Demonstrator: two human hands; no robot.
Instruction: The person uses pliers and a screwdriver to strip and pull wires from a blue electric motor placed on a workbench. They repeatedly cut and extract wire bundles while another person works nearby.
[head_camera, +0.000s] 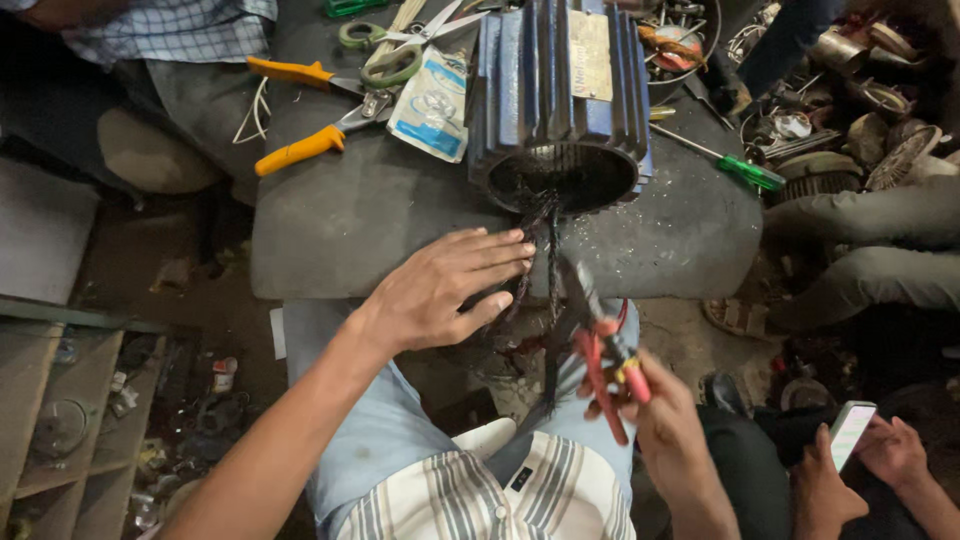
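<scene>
I see my left hand (445, 290) open, its fingers spread flat on the dark winding wires (540, 250) that hang out of the blue motor housing (555, 95). The housing lies on the grey tabletop (380, 215), and its far end is cut off by the top edge. My right hand (660, 415) grips red-handled pliers (600, 345); their tips are near the wires, but I cannot tell if they touch. Orange-handled snips (310, 145) lie to the left.
</scene>
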